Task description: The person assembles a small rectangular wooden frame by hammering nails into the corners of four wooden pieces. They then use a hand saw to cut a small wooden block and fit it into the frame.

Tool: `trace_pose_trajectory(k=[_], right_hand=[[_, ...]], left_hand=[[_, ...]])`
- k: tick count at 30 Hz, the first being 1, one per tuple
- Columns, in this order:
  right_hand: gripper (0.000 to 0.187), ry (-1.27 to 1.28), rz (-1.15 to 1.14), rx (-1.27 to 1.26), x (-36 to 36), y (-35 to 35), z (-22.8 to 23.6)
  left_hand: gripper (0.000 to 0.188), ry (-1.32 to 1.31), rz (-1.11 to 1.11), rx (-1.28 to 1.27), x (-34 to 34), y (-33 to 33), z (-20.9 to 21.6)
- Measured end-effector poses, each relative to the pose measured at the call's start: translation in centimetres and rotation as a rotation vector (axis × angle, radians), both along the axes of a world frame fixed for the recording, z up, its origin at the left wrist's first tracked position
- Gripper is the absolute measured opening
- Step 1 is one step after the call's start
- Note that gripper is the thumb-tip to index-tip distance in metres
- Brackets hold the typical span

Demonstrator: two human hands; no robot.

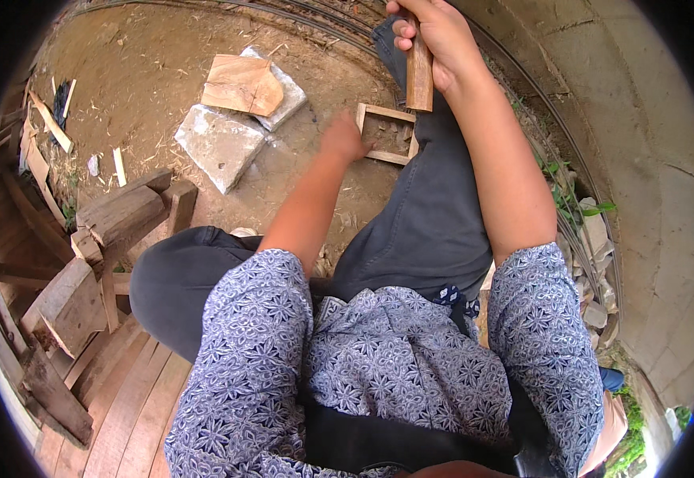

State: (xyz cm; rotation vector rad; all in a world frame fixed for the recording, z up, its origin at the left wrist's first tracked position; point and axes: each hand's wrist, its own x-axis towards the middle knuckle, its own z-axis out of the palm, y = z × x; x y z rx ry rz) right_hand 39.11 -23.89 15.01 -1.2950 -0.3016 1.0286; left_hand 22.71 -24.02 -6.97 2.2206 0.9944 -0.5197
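Note:
A small square wooden frame [388,158] made of thin pale slats lies low over the ground, beside my outstretched right leg. My left hand [344,139] grips its left side; motion smears the fingers a little. Raised above the frame, my right hand [447,41] is closed round a brown wooden handle [419,80], whose lower end points down toward the frame's right corner. The upper end of that handle is hidden by the fingers, so I cannot tell what tool it belongs to.
Left of the frame, a cut wooden board [242,84] rests on broken concrete slabs [221,147]. Rough timber blocks [124,215] and planks [136,406] stand at my left. A concrete wall [641,159] curves along the right, with long rods [550,103] and rubble [594,231] at its foot.

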Motion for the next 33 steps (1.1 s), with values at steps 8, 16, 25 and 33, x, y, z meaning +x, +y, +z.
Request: trace_pose_trajectory(k=[8,16,25,33], right_hand=[[0.013,0.022,-0.008,0.044,-0.5,-0.3,0.4],[0.013,0.044,-0.013,0.068,-1.8,0.1,0.5],[0.032,-0.473,0.251,-0.125,-4.8,-0.4,-2.3],[0.031,-0.645,0.554,-0.174,-8.6,-0.5,-3.3]], left_hand=[[0.065,-0.154,0.043,-0.066,-1.4,2.6,2.6],[0.06,-0.354,-0.206,0.112,-7.6,19.4,14.9],[0.049,-0.32,0.077,0.446,-16.6,24.1,16.7],[0.049,-0.365,0.177,0.459,-15.5,22.6,16.9]])
